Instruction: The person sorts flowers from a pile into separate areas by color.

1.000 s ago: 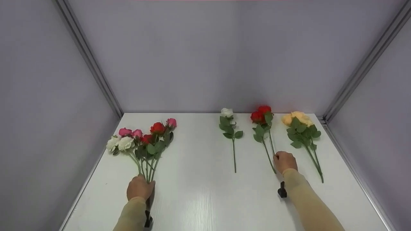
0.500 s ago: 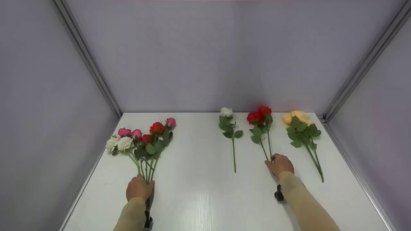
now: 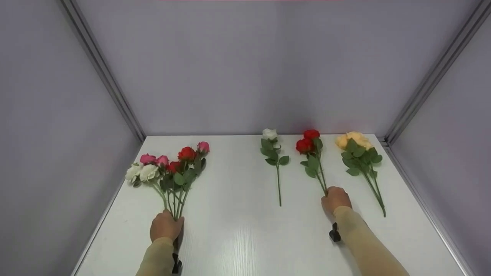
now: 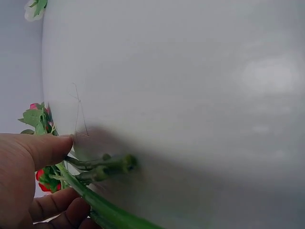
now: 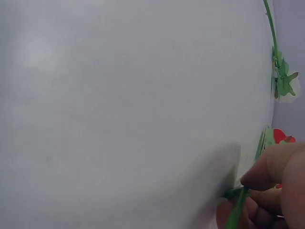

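On the left, my left hand (image 3: 165, 226) grips the gathered stems of a bunch of white roses (image 3: 149, 172), pink roses (image 3: 147, 158) and red roses (image 3: 187, 153). The cut stem ends (image 4: 112, 167) stick out past the thumb and curled fingers in the left wrist view. At the right, my right hand (image 3: 336, 201) holds two red roses (image 3: 305, 146) by their lower stems, blooms pointing away from me. Thumb and fingers pinch the green stems (image 5: 237, 210) in the right wrist view. The rest of the stems is hidden by the hand.
A single white rose (image 3: 270, 134) lies on the white table (image 3: 238, 191) left of the red pair. Yellow roses (image 3: 356, 140) with crossed stems lie to the right. Grey panels (image 3: 245, 69) enclose the back and sides.
My right hand has closed round both red rose stems, bringing them together; the blooms have shifted slightly. My left hand stays on its bunch.
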Available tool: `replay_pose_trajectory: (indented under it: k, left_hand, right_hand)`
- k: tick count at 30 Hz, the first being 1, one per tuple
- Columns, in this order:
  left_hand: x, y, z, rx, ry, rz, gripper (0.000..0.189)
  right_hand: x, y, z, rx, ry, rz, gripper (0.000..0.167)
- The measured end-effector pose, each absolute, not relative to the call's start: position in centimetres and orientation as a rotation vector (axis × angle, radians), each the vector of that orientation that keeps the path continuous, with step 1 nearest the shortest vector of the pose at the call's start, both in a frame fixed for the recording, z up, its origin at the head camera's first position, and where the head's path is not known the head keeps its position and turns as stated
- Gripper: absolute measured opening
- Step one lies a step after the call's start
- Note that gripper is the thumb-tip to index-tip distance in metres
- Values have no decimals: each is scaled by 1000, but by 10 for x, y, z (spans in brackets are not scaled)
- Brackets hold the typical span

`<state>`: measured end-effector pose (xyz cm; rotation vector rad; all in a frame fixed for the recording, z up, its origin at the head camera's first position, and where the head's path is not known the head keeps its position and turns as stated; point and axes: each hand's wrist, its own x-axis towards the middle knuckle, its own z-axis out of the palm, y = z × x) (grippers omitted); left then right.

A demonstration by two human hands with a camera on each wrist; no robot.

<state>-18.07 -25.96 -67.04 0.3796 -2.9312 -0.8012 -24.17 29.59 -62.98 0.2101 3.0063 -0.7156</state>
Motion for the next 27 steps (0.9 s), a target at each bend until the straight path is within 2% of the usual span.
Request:
replay_pose_trajectory:
  k: [13,21,23,27]
  left_hand:
    - [-178,-260,-669,367,-2942,-831,43]
    - [-177,-259,-668,361,-2935,-833,43]
    - [-177,-259,-668,358,-2934,-823,43]
    - [-179,-258,-668,345,-2943,-778,41]
  right_hand:
    - [-235,299,-624,193,2980,-621,21]
    - [-233,300,-624,182,3107,-616,37]
    - [-232,295,-625,140,3210,-650,35]
    - [-230,274,-626,-78,3380,-765,19]
